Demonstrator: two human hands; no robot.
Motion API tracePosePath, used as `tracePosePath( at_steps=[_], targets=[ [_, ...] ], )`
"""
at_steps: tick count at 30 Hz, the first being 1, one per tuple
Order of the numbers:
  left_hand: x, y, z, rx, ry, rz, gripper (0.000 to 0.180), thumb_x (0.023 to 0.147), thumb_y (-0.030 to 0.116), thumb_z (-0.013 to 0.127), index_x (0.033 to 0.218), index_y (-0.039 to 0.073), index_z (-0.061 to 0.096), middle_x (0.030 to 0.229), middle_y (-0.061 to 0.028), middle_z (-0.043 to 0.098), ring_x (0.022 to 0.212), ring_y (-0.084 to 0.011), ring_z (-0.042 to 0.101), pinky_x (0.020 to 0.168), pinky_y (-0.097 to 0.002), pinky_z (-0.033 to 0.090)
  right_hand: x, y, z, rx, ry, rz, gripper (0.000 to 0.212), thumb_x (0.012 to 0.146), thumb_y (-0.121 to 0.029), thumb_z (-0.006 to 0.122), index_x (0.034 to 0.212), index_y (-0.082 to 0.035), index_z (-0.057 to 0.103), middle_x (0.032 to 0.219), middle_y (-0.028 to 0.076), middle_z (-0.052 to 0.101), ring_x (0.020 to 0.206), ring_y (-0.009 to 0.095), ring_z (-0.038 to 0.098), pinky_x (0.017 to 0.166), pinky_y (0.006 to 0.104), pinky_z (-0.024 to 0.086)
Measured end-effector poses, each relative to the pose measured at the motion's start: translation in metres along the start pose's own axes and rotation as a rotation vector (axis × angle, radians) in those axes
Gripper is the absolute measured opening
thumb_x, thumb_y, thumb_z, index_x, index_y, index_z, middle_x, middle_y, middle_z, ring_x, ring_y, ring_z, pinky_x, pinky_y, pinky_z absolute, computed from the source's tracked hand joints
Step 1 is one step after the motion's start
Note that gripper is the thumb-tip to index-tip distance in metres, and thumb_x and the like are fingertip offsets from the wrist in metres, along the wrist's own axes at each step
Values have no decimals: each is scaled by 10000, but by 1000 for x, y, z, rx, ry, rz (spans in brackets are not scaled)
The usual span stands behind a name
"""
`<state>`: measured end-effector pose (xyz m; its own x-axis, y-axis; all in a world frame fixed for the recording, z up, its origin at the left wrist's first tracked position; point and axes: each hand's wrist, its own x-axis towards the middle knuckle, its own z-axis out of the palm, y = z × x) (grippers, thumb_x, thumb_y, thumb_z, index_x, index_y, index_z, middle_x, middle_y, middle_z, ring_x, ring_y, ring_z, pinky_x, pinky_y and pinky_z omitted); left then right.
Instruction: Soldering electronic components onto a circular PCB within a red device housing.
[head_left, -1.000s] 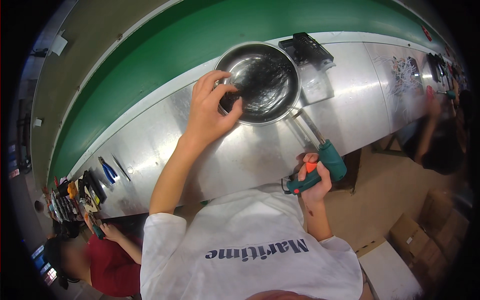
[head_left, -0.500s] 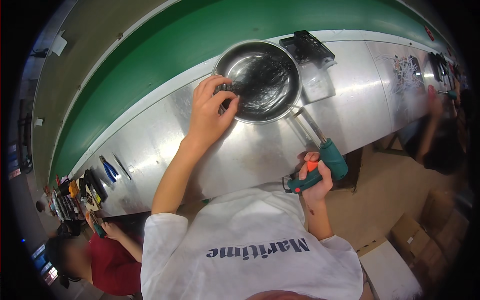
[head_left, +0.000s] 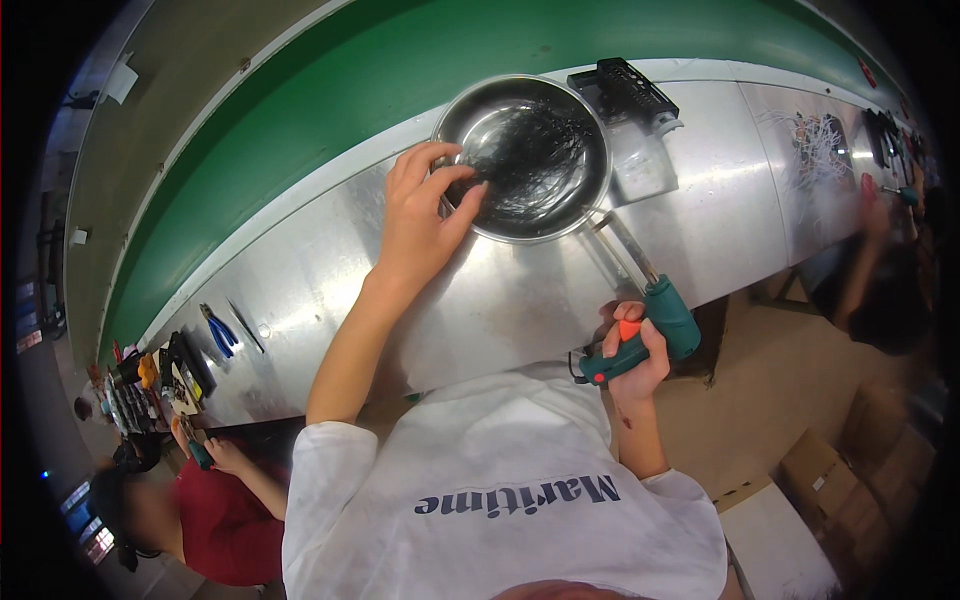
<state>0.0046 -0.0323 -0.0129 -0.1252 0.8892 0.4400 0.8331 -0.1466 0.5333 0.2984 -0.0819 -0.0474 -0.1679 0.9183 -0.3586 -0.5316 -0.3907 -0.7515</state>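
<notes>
At a metal table (head_left: 320, 290), the left hand (head_left: 418, 210) reaches over a steel bowl's (head_left: 600, 180) rim, upper centre, fingers parted, seemingly empty; the right (head_left: 632, 350) wraps a green pistol-grip tool (head_left: 672, 318), best kept steady.

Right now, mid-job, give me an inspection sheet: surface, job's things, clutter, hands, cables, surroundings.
Surface: shiny metal bench, green strip along its far side.
Job's things: round metal pan containing dark strands; green tool, its metal tube toward the pan.
Clutter: blue-handled pliers, thin tool, black slotted tray.
Hands: left hand at the pan's left side, whether holding a strand unclear; right hand grips the green tool.
Cables: black cord at the tool's grip, route hidden; pale wires on the bench's right.
Surroundings: co-worker in red, another at right; cardboard boxes.
</notes>
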Motion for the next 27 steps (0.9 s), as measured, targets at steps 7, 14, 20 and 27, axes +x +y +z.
tracePosePath(
  at_steps=[7,14,20,27],
  targets=[
    [2,-3,4,7,-22,-14,91,776,92,709,847,39,688,1112,-89,619,1071,-283,537,911,-382,422,0,1,1,2,-8,-14,271,883,-258,471,946,2,512,969,132,538,527,160,520,813,319,443],
    [3,0,-5,-201,-35,-189,85,769,125,714,805,51,692,1094,-76,621,1084,-284,522,928,-377,395,1,0,2,-3,-9,-7,279,881,-265,475,946,2,520,962,127,541,536,158,520,855,342,425],
    [10,-1,-5,-107,-27,-111,122,751,157,726,810,54,698,1104,-93,611,1103,-289,510,951,-400,376,1,0,1,-1,-15,-7,281,880,-269,478,945,1,520,961,126,540,541,159,522,858,339,421],
    [23,4,-1,30,-165,-58,126,763,149,713,833,45,699,1159,-97,606,1162,-300,488,982,-395,380,-1,1,0,23,-1,30,267,880,-261,486,941,-3,515,964,125,538,540,165,524,830,324,430]
  ],
)
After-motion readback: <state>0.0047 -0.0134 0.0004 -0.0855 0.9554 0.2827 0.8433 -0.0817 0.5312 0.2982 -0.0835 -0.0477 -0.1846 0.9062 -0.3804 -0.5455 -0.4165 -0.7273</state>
